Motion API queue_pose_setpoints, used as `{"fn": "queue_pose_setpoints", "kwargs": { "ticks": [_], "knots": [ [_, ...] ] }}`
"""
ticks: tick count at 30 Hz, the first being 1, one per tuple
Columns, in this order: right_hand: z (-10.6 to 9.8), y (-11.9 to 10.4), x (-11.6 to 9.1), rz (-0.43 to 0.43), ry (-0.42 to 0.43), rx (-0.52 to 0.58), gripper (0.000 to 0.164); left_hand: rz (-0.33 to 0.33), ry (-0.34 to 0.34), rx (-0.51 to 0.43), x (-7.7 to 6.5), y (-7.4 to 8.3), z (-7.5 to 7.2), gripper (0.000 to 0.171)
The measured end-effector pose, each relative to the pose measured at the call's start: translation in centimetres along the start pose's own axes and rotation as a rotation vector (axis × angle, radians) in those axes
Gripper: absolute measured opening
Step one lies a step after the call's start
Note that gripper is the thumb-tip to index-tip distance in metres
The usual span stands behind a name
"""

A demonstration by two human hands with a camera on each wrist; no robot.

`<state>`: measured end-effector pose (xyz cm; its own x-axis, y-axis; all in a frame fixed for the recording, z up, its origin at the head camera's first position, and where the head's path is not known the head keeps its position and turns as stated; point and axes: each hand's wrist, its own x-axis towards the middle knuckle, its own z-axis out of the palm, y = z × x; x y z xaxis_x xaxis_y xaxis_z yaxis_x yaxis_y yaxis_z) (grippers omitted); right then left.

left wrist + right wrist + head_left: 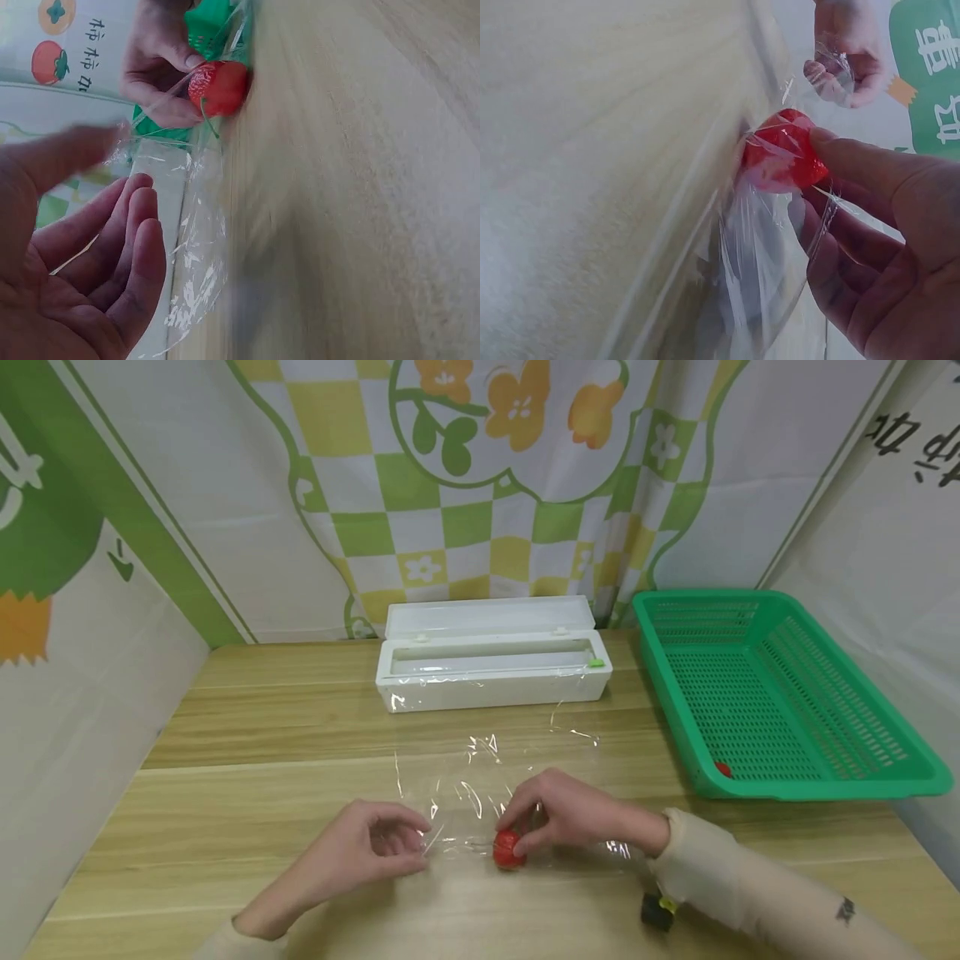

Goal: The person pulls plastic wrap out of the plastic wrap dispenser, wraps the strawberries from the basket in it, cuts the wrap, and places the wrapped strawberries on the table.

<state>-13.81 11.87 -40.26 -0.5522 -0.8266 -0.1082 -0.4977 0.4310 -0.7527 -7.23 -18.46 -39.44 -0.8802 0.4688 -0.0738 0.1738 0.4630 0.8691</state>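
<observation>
A small red fruit (507, 852) sits low over the wooden table, with clear plastic film drawn over it. In the left wrist view the fruit (225, 88) shows a thin green stem. My right hand (558, 810) holds the fruit and film, its thumb against the fruit's side in the right wrist view. To the left, my left hand (360, 847) has its thumb and fingers apart and loosely bent, at the edge of the film. The film (468, 777) stretches back from the hands to a white dispenser box (495, 695), whose lid stands raised.
A green slotted basket (825, 789) stands at the right, with a small red item (723, 769) in its near corner. Beside the right sleeve lies a small black and yellow object (657, 912). A patterned curtain (480, 535) hangs behind the table.
</observation>
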Motion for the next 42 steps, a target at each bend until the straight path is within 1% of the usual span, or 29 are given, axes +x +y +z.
{"fn": "queue_pose_setpoints", "kwargs": {
  "ticks": [3, 4, 8, 11, 13, 15, 17, 19, 21, 23, 26, 27, 30, 32, 33, 34, 36, 39, 42],
  "knots": [
    [-0.2, 0.1, 0.1, 0.002, -0.015, 0.034, 0.023, 0.033, -0.004, 0.034, -0.1, -0.2, -0.2, 0.022],
    [-0.2, 0.1, 0.2, 0.002, -0.019, 0.042, 0.023, 0.035, -0.006, 0.040, -0.1, -0.3, -0.3, 0.019],
    [-0.5, 0.2, 0.3, -0.006, -0.033, 0.020, 0.024, 0.047, -0.023, 0.079, -0.2, -0.5, -1.0, 0.015],
    [-0.6, 0.4, 0.4, -0.020, -0.038, -0.014, 0.024, 0.070, -0.049, 0.073, -0.3, -0.7, -1.6, 0.014],
    [-0.6, 0.5, 0.4, -0.030, -0.037, -0.017, 0.024, 0.073, -0.063, 0.057, -0.3, -0.8, -1.9, 0.013],
    [-0.6, 0.7, 0.3, -0.038, -0.033, -0.014, 0.024, 0.078, -0.068, 0.063, -0.3, -0.8, -2.2, 0.012],
    [-0.6, 0.8, 0.3, -0.045, -0.028, -0.014, 0.025, 0.075, -0.037, 0.110, -0.3, -0.5, -2.5, 0.010],
    [-0.6, 0.9, 0.3, -0.056, -0.027, -0.027, 0.024, 0.088, 0.018, 0.183, -0.3, -0.1, -2.7, 0.008],
    [-0.5, 0.9, 0.4, -0.054, -0.028, -0.028, 0.024, 0.114, 0.080, 0.243, -0.1, 0.3, -2.6, 0.007],
    [-0.5, 0.9, 0.4, -0.048, -0.029, -0.025, 0.023, 0.170, 0.124, 0.298, 0.2, 0.9, -2.0, 0.006],
    [-0.5, 0.9, 0.5, -0.010, -0.036, 0.009, 0.023, 0.301, 0.128, 0.373, 0.9, 2.0, -0.3, 0.006],
    [-0.5, 0.9, 0.6, 0.002, -0.040, 0.023, 0.023, 0.362, 0.124, 0.413, 1.2, 2.3, 0.4, 0.006],
    [-0.6, 0.7, 0.7, 0.029, -0.049, 0.067, 0.022, 0.552, 0.117, 0.571, 2.2, 3.2, 2.6, 0.009],
    [-0.6, 0.7, 0.7, 0.030, -0.053, 0.083, 0.021, 0.665, 0.135, 0.683, 2.8, 3.5, 3.8, 0.012],
    [-0.6, 0.7, 0.8, 0.030, -0.053, 0.087, 0.021, 0.707, 0.147, 0.721, 3.2, 3.5, 4.3, 0.014],
    [-0.7, 0.7, 0.8, 0.027, -0.052, 0.088, 0.021, 0.731, 0.156, 0.752, 3.5, 3.6, 4.8, 0.015],
    [-0.6, 0.7, 0.8, 0.022, -0.050, 0.091, 0.021, 0.747, 0.162, 0.779, 3.9, 3.6, 5.4, 0.016],
    [-0.6, 0.8, 0.7, 0.014, -0.048, 0.095, 0.022, 0.723, 0.155, 0.786, 4.5, 3.5, 6.0, 0.013],
    [-0.5, 1.0, 0.7, 0.000, -0.042, 0.081, 0.023, 0.692, 0.126, 0.774, 4.8, 3.4, 6.2, 0.009]
  ]
}}
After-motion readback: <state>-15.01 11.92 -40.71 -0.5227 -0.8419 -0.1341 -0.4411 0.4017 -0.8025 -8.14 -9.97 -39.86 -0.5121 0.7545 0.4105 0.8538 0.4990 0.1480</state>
